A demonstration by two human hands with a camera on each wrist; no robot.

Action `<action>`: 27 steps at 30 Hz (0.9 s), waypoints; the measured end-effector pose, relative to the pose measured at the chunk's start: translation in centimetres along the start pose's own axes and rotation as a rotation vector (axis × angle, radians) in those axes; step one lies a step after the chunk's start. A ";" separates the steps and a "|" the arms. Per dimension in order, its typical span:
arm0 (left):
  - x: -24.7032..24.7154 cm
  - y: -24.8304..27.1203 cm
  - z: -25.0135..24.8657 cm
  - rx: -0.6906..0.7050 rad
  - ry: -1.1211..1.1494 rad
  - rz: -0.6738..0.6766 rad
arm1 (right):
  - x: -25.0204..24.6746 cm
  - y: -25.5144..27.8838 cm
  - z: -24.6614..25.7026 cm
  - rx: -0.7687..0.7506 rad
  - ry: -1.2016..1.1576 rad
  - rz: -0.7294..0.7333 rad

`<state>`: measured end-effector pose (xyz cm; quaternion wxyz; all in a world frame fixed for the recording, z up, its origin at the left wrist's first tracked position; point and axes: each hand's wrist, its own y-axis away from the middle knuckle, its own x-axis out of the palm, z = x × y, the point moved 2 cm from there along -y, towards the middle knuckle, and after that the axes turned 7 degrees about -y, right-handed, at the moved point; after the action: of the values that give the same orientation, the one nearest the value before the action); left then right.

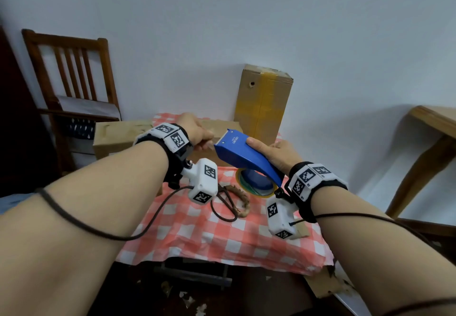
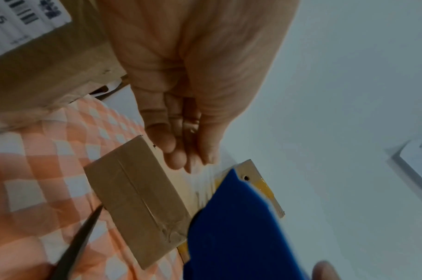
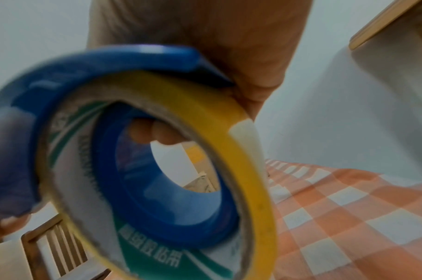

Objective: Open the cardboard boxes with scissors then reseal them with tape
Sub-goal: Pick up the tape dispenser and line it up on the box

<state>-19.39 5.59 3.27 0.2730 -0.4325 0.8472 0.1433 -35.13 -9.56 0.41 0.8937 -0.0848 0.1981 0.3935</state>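
— Holding the blue tape dispenser [image 1: 243, 154] in mid-air, right hand [image 1: 276, 154] wrapped round it, toothed end aimed left?

— Yes. Left hand [image 1: 197, 134] pinches at those teeth; the flat cardboard box [image 1: 118, 138] lies just behind it, lengthwise across the table [image 1: 222, 239].

Bare arms wear black wristbands [image 1: 304, 192] carrying white marker-printed camera blocks [image 1: 203, 183] and cables [image 1: 98, 227].

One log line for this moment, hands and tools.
right hand: grips tape dispenser | left hand: pinches tape end | scissors: on tablecloth
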 end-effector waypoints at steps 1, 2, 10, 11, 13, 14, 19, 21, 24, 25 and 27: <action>-0.3 -0.2 0.1 -0.007 0.013 -0.010 | -0.2 0.0 -0.1 0.000 0.015 -0.002; -0.6 -0.5 0.3 -0.011 0.023 -0.025 | -0.5 0.0 -0.3 0.008 0.033 -0.006; -1.1 -0.8 -0.7 0.156 -0.121 -0.095 | -0.9 -0.3 -0.7 0.059 0.232 -0.051; -1.0 -0.5 -1.3 0.210 -0.180 -0.111 | -0.8 -0.4 -0.5 0.067 0.252 -0.059; -0.4 0.4 -2.5 0.336 -0.299 -0.128 | -0.8 -0.8 0.2 0.096 0.289 -0.079; 0.1 0.8 -3.1 0.402 -0.360 -0.134 | -0.9 -1.0 0.4 0.108 0.299 -0.091; -0.8 1.3 -5.2 0.526 -0.323 -0.253 | -1.5 -2.0 -1.9 0.144 0.467 -0.201; -1.2 0.7 -5.1 0.481 -0.316 -0.235 | -1.2 -2.1 -2.3 0.127 0.541 -0.214; -0.1 0.3 -4.3 0.393 -0.320 -0.169 | 0.0 -2.3 -2.3 0.113 0.624 -0.107; 0.3 0.2 -4.0 0.370 -0.310 -0.147 | 0.5 -2.4 -2.3 0.118 0.654 -0.072; 0.6 -0.1 -3.7 0.333 -0.281 -0.119 | 1.5 -2.8 -2.5 0.138 0.791 0.020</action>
<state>-20.83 3.32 5.86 0.4639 -0.4064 0.7859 0.0440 -32.86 -11.19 -2.53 0.7483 -0.1676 0.5535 0.3251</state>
